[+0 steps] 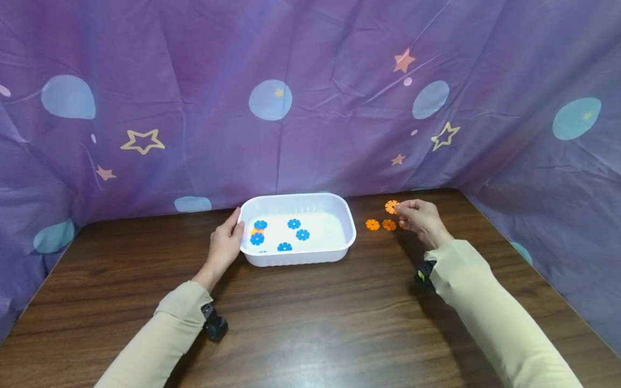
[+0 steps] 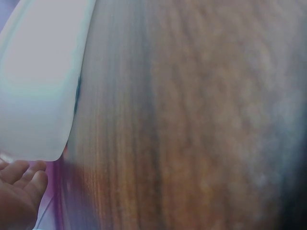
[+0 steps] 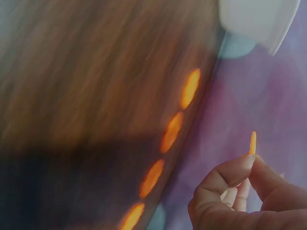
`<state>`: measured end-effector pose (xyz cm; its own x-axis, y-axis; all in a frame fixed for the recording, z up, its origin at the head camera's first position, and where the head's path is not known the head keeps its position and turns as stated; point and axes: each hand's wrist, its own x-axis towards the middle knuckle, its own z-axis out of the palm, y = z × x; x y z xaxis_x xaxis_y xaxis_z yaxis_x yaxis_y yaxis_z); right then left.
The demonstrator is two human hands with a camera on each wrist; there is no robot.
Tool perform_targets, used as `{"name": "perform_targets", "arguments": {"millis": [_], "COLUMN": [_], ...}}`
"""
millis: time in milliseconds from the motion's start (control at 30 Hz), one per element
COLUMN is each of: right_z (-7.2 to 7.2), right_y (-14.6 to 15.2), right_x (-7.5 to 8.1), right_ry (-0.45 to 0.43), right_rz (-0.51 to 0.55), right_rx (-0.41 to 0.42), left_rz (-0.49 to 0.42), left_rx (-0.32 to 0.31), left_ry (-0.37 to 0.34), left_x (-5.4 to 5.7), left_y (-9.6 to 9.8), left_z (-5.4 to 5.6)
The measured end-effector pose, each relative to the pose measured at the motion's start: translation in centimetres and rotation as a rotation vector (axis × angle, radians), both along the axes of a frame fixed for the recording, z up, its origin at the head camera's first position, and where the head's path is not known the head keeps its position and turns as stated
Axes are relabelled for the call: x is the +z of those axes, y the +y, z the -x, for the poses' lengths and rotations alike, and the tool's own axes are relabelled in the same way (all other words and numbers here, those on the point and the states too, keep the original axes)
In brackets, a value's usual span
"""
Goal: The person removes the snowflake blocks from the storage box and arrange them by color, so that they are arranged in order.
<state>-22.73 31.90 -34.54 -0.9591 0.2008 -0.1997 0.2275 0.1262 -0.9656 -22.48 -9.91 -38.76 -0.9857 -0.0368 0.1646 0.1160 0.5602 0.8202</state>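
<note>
My right hand [image 1: 423, 220] pinches an orange flower-shaped disc [image 1: 392, 207] between thumb and fingertips, raised above the table. In the right wrist view, the pinched disc shows edge-on. Below it, several orange discs [image 1: 372, 224] lie in a row on the table, one partly hidden by the hand in the head view. A white plastic tray [image 1: 345, 245] stands left of them. Several blue flower-shaped discs [image 1: 303, 235] lie inside, with some orange [image 1: 254, 231] showing among them. My left hand [image 1: 225, 240] rests against the tray's left end, its fingers along the outside.
The dark wood-grain table [image 1: 310, 312] reaches back to a purple curtain [image 1: 218, 108] printed with stars and blue circles. The curtain also runs along the right side. The tray stands near the table's back edge.
</note>
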Motion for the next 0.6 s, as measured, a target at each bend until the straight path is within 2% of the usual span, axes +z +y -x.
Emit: {"name": "perform_targets", "arguments": {"millis": [200,433,600], "right_z": [-0.8,-1.1,-1.1], "right_y": [3.2,5.7,7.0], "right_x": [-0.8,-1.6,-1.6], "right_ry": [0.014,-0.055,-0.072], "right_rz": [0.034,-0.084,-0.072], "right_rx": [-0.060,-0.109,-0.154], "left_rz": [-0.002,0.002,0.000], "left_rx": [0.001,0.001,0.000], "left_ry": [-0.010,-0.011,-0.015], "left_x": [0.0,0.1,0.1], "left_y": [-0.1,-0.2,-0.3], "left_z": [-0.1,-0.3,-0.3]}}
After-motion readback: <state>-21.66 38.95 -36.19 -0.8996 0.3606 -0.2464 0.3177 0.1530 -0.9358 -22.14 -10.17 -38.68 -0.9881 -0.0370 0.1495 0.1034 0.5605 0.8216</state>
